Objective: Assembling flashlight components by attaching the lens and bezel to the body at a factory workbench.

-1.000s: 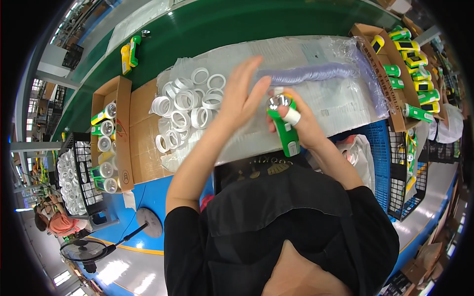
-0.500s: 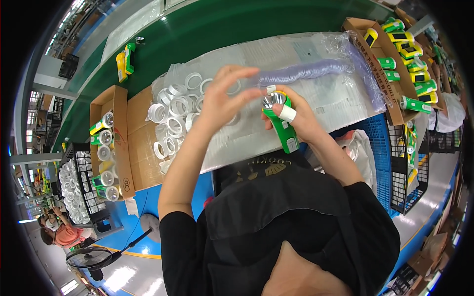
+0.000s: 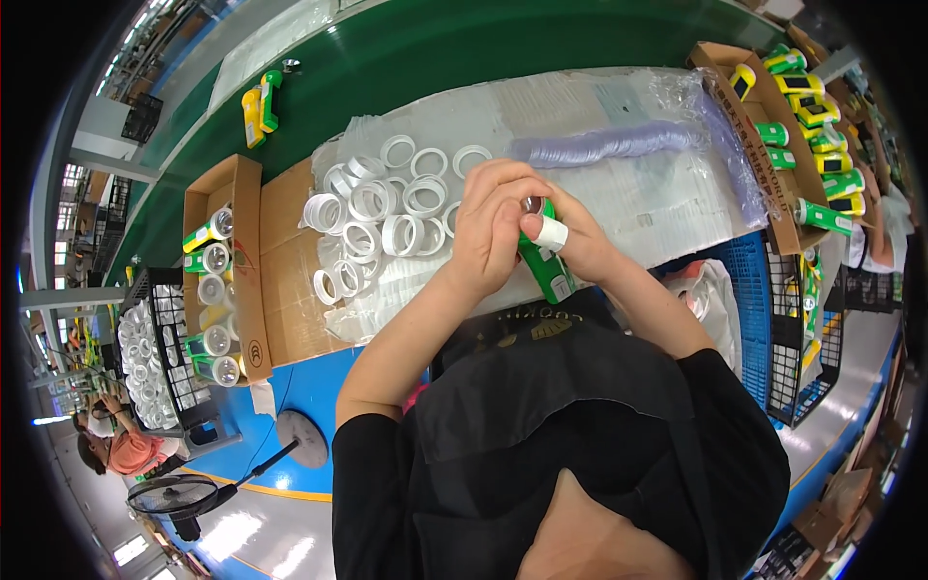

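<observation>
Near the table's front edge, my right hand (image 3: 578, 240) is wrapped round a green flashlight (image 3: 548, 275), its head end up and its tail pointing toward me. A white wrap covers part of my right thumb. My left hand (image 3: 493, 222) curls over the flashlight's head, fingers closed and pressed against it. Whether a small part lies beneath those fingers is hidden. Left of my hands, a cluster of white plastic rings (image 3: 371, 201) lies on the plastic-covered sheet. Behind the hands stretches a long row of stacked clear lens discs (image 3: 609, 147).
Cardboard boxes of green and yellow flashlights stand at left (image 3: 249, 280) and right (image 3: 739, 126). Two flashlights (image 3: 259, 111) lie on the green bench. A black crate of rings (image 3: 169, 358), a blue crate (image 3: 742, 309) and a fan (image 3: 174, 496) stand nearby. Another person (image 3: 130, 447) is at far left.
My left hand has come down from open above the flashlight and closed over its head. My right hand still grips the flashlight. The view has shifted slightly.
</observation>
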Available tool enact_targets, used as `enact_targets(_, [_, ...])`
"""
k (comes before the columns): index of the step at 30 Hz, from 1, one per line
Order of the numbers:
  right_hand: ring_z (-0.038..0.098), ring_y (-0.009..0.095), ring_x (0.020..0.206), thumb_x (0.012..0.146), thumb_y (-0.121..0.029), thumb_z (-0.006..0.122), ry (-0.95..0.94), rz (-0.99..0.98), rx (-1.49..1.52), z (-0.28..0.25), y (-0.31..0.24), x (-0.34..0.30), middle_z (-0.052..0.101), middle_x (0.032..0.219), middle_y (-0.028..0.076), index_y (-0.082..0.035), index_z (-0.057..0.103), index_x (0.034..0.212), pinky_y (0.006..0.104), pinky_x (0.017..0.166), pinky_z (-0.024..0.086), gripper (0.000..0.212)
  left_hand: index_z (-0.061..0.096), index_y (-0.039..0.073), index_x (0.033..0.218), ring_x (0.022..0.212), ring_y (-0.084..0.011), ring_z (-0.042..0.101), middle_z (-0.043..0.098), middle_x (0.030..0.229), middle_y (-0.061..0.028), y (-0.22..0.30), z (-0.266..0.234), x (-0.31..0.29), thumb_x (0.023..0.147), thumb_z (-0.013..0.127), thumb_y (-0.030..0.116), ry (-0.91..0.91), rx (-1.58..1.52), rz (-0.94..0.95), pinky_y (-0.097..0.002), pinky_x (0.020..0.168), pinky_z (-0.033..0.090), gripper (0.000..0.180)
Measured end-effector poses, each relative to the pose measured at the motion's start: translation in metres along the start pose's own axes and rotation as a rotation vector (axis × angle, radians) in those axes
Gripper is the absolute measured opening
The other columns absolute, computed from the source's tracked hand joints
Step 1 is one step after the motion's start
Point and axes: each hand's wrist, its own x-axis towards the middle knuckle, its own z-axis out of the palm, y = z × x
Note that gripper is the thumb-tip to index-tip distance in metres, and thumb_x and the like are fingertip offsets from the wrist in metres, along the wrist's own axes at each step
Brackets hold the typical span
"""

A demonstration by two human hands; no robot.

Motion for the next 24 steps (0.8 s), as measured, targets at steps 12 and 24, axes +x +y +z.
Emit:
enact_targets(12, [0.063, 0.018, 0.078, 0.093, -0.027, 0.06, 0.096, -0.209, -0.108, -0.015, -0.004, 0.036, 0.062, 0.094, 0.012, -0.001, 0.046, 0.124, 0.0307, 0.072, 0.051, 0.043, 0.058, 0.003, 0.122, 0.109, -0.0332, 0.055, 0.061, 0.116, -0.0159, -0.062, -0.033, 0.018, 0.086, 0.065, 0.02, 0.089, 0.42, -0.166, -0.0434, 0.092, 0.043, 0.04])
enact_targets(24, [0.061, 0.015, 0.08, 0.091, -0.02, 0.063, 0.094, -0.255, -0.168, -0.016, 0.0, 0.045, 0.061, 0.09, 0.008, -0.002, 0.047, 0.122, 0.0297, 0.072, 0.052, 0.039, 0.052, 0.005, 0.102, 0.113, -0.0246, 0.059, 0.053, 0.126, -0.0149, -0.009, -0.05, 0.051, 0.087, 0.069, 0.003, 0.235, -0.714, -0.568, -0.0325, 0.083, 0.058, 0.023])
